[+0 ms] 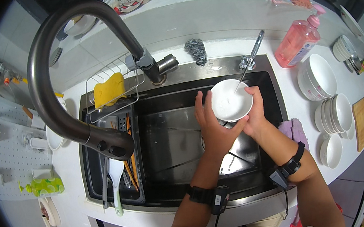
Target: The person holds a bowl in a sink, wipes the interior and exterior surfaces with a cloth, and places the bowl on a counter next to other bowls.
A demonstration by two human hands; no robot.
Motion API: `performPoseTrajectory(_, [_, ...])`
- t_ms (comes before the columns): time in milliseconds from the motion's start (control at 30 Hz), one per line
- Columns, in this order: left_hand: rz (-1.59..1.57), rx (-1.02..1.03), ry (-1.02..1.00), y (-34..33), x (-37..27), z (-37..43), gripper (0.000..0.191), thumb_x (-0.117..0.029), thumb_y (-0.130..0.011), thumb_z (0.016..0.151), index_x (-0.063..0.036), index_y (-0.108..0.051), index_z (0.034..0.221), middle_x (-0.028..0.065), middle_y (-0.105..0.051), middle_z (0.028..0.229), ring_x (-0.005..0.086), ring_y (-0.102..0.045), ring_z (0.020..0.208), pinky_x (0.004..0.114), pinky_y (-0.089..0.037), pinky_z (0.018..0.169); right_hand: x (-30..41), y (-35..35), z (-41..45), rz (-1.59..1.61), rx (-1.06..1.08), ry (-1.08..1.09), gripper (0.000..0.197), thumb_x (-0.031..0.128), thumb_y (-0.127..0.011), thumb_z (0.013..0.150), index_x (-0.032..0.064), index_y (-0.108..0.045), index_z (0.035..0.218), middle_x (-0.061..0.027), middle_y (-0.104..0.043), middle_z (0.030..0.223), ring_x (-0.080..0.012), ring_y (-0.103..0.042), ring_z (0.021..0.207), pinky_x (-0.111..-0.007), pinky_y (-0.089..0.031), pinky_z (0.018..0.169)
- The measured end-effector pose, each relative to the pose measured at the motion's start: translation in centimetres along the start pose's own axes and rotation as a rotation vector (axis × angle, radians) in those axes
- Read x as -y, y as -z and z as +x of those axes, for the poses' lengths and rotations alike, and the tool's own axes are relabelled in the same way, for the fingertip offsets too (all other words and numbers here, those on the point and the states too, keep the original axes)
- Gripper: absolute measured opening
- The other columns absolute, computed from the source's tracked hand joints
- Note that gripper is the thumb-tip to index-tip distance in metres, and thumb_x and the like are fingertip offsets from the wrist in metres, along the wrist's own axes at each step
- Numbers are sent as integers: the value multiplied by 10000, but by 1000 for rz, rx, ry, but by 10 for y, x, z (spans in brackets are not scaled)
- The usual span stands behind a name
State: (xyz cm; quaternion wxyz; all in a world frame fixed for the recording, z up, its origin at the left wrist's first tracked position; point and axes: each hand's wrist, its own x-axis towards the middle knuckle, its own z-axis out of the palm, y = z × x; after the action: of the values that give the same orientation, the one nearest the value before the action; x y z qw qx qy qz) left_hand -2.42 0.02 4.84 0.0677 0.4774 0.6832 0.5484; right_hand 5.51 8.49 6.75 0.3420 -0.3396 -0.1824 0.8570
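Between my two hands I hold a small white bowl (232, 102) over the sink basin. My left hand (212, 120) grips its left side, fingers along the wall and thumb beneath. My right hand (255, 112) holds the right side, with its thumb at the rim. A slim metal spout (256, 47) stands behind the bowl. From it a thin line, apparently water, reaches into the bowl; I cannot tell exactly where metal ends. Below lies the dark sink basin (169, 148), its drain partly hidden by my left hand.
A large dark faucet (37, 79) arches over the left side. A drainer tray (91, 177) holds chopsticks and utensils beneath a yellow cloth (110, 89) on a wire rack. Rightward stand a pink soap bottle (296, 41), stacked bowls (342, 113) and a purple cloth (298, 131). A scouring pad (197, 52) lies behind.
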Motion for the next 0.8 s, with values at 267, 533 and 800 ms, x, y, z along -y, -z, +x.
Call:
performPoseTrajectory(267, [-428, 182, 245, -6, 9, 1, 1010, -192, -863, 605, 27, -260, 1385, 185, -456, 1314, 229, -495, 1185, 356, -408, 975, -2, 9, 3, 43, -29, 114, 609, 478, -482, 737, 36, -530, 1154, -143, -588, 1079, -277, -599, 973, -373, -495, 848])
performPoseTrajectory(533, [-483, 160, 228, 1, -2, 7, 956, -200, -862, 593, -7, -324, 1360, 144, -525, 1231, 212, -544, 1104, 333, -476, 862, -1, 7, 2, 20, 0, 135, 592, 480, -468, 761, 35, -532, 1147, -140, -594, 1068, -267, -593, 977, -360, -486, 847])
performPoseTrajectory(800, [-450, 168, 270, 2, -3, 8, 959, -218, -860, 588, -25, -328, 1362, 126, -525, 1232, 209, -540, 1103, 334, -478, 845, -1, 9, 4, 14, 18, 135, 582, 477, -469, 772, 34, -534, 1143, -137, -595, 1069, -258, -593, 978, -348, -474, 859])
